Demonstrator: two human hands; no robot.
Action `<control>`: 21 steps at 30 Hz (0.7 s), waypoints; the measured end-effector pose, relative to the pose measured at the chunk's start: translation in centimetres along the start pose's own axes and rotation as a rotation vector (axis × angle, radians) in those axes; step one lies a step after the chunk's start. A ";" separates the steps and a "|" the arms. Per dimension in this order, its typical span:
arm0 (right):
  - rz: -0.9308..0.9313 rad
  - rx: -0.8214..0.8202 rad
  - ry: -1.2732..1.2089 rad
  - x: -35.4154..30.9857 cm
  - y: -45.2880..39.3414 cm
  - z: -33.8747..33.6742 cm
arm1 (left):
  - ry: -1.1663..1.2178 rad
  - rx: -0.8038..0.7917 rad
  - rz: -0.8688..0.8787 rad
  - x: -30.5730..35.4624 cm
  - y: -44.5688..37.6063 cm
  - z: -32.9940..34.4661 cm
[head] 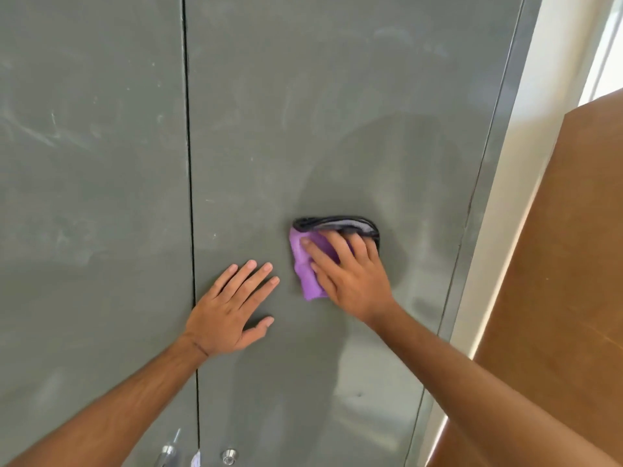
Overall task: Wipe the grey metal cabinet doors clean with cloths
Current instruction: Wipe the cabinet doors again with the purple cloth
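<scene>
My right hand (350, 278) presses a purple cloth (308, 267) flat against the right-hand grey cabinet door (303, 112), my fingers (337, 242) spread straight over the fabric rather than curled around it. A second, grey cloth with a black edge (337, 224) is bunched just above, at 12 o'clock from the purple one, under my fingertips. Both cloths sit a little right of the door's centre. My left hand (229, 305) lies at 9 o'clock from the cloths, palm flat on the same door, fingers released and straight, thumb out, holding nothing; its heel sits just beside the dark seam (189, 163) between the two doors. The left-hand door (91, 163) carries pale smears and scratches. At 6 o'clock, near the bottom edge, a round metal lock (229, 456) and a shiny handle (168, 451) flank the seam. A brown board (573, 264) leans at 3 o'clock, beyond the cabinet's edge.
</scene>
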State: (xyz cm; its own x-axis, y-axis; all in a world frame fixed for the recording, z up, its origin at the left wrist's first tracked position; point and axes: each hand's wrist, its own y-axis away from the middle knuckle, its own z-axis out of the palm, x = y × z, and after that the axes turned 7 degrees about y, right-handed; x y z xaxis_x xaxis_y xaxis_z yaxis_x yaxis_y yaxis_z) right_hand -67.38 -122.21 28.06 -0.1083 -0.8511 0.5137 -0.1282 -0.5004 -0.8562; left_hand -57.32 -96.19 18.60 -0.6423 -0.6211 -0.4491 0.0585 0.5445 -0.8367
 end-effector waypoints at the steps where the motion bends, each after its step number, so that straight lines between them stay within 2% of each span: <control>1: -0.040 -0.009 -0.005 1.2 1.7 -0.7 | 0.003 -0.002 0.001 0.0 0.0 -0.1; 3: 0.096 0.025 0.044 4.9 2.2 -1.1 | 0.002 -0.008 -0.005 0.1 -0.1 -0.2; 5: 0.359 0.117 0.127 7.8 -1.3 -0.8 | 0.002 -0.007 -0.003 0.2 -0.1 -0.2; 7: 0.613 0.191 0.156 7.6 -7.3 0.0 | -0.001 -0.006 -0.008 0.1 -0.1 -0.2; 8: 0.678 0.202 0.142 6.0 -9.8 0.4 | -0.003 -0.010 -0.010 0.1 -0.1 -0.2; 9: 0.655 0.204 0.108 3.9 -11.2 0.8 | -0.004 -0.012 -0.010 0.1 0.0 -0.2; 10: 0.548 0.191 0.068 1.7 -11.3 1.3 | -0.001 -0.014 -0.008 0.1 0.0 -0.3; 12: 0.183 0.095 -0.016 -1.5 -7.8 1.5 | 0.012 -0.018 -0.009 0.0 -0.1 -0.4; 14: -0.070 0.002 -0.054 -0.7 -3.5 0.4 | 0.044 -0.032 -0.015 0.0 -0.3 -0.8; 15: -0.073 0.000 -0.041 0.9 -2.7 -0.2 | 0.064 -0.050 -0.019 0.0 -0.4 -1.1; 17: 0.174 0.068 0.041 3.6 -4.4 -0.3 | 0.114 -0.078 -0.026 0.1 -0.8 -1.9; 19: 0.580 0.159 0.095 4.2 -9.5 0.4 | 0.209 -0.060 -0.048 0.0 -1.3 -3.0; 20: 0.686 0.177 0.094 2.8 -12.1 0.8 | 0.263 -0.026 -0.076 -0.1 -1.8 -3.6; 21: 0.663 0.176 0.060 0.7 -13.8 1.2 | 0.301 0.025 -0.115 -0.4 -2.4 -4.3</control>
State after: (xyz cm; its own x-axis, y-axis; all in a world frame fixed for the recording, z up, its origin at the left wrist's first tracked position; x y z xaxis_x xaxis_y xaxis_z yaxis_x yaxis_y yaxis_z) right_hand -64.51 -116.05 40.20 -0.1633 -0.9788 -0.1237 0.1453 0.1001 -0.9843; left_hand -60.52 -94.83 22.07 -0.8429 -0.4811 -0.2411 -0.0114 0.4639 -0.8858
